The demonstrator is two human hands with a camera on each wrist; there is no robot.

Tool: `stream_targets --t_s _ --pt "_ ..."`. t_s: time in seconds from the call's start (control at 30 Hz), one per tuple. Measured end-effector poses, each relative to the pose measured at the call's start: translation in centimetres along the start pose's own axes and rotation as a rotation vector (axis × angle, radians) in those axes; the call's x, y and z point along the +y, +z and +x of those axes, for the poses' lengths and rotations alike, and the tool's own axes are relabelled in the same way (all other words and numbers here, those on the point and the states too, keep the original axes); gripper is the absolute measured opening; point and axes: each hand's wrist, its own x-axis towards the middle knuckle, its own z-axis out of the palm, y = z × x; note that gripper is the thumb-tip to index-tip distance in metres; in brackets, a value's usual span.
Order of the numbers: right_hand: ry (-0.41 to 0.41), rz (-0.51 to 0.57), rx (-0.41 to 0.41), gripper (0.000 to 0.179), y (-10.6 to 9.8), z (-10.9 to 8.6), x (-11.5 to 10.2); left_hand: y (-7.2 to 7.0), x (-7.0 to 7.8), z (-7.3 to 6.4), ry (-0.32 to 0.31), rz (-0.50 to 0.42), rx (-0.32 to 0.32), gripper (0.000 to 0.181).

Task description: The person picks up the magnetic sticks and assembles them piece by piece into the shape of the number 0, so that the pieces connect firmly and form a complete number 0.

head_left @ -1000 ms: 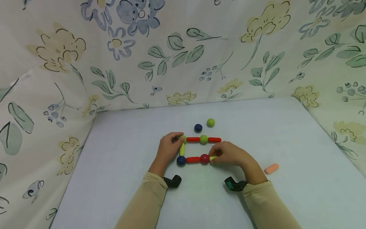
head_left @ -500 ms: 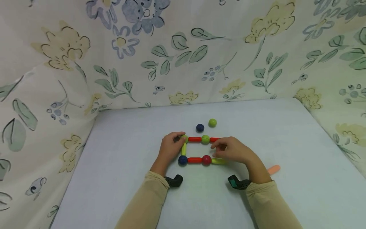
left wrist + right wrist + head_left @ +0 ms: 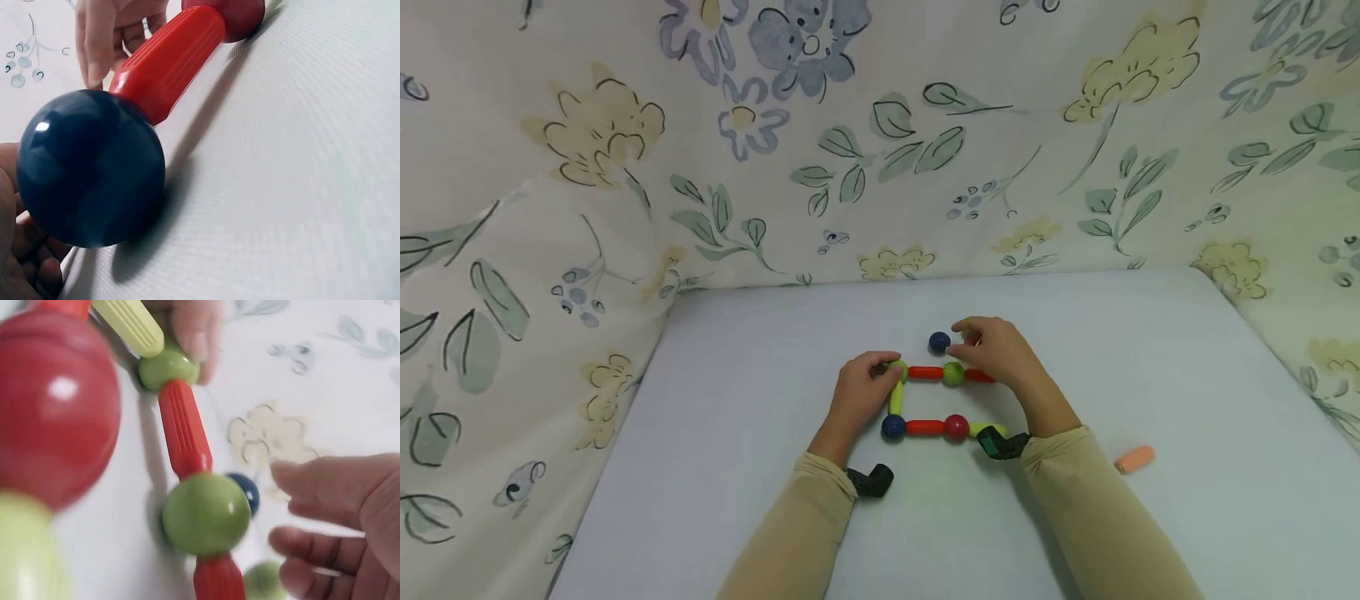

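Observation:
A U-shaped toy frame of balls and ribbed rods lies on the table. My left hand [image 3: 859, 390] pinches its green corner ball [image 3: 901, 368]. From there a yellow rod [image 3: 896, 398] leads to a blue ball [image 3: 893, 427], then a red rod [image 3: 925, 427], a red ball [image 3: 957, 427] and a yellow rod [image 3: 988, 428] partly behind the right wrist camera. The far side has a red rod [image 3: 925, 372], a green ball [image 3: 206, 514] and another red rod [image 3: 219, 578]. My right hand [image 3: 998, 350], fingers parted, hovers by a loose blue ball [image 3: 939, 342] and a mostly hidden loose green ball [image 3: 264, 580].
An orange rod [image 3: 1135, 459] lies to the right of my right forearm. Black wrist cameras, such as the left one [image 3: 872, 481], jut inward from both wrists. Flowered cloth [image 3: 820, 200] rises at the table's far and side edges.
My right hand has let go of the near yellow rod and moved away over the far red rod to the loose balls. The left hand stays on the corner ball. The head view has shifted slightly.

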Motion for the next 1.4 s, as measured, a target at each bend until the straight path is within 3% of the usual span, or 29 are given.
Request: stream_targets --t_s 0.2,0.4,0.6,0.73,0.9,1.03,1.2,1.4 --pt "0.131 -0.116 -0.105 0.061 1.1 1.1 -0.8 1.0 -0.1 -0.2 -0.011 -0.016 -0.031 0.027" --pt "0.196 -0.149 -0.113 0.059 1.9 1.0 -0.6 1.6 0.1 -0.4 -0.028 0.004 -0.059 0.028" --pt "0.186 -0.107 -0.1 0.052 1.5 0.5 -0.1 1.9 0.0 -0.4 -0.036 0.022 -0.061 0.028" --pt "0.156 -0.001 -0.043 0.053 0.0 -1.1 0.8 1.6 0.0 -0.5 -0.021 0.024 -0.056 0.028" --pt "0.137 0.125 0.037 0.053 -2.0 -4.3 3.8 1.0 0.3 -0.4 -0.004 0.034 -0.034 0.028" --pt "0.163 0.147 0.022 0.052 -2.6 -6.0 6.5 0.6 0.3 -0.3 0.0 0.047 -0.026 0.028" --pt "0.153 0.15 -0.032 0.047 -2.4 -6.1 8.1 0.3 0.2 -0.3 -0.003 0.05 -0.003 0.027" --pt "0.104 0.1 -0.048 0.045 -1.8 -5.1 7.7 0.0 0.2 -0.2 -0.009 0.033 0.002 0.027"
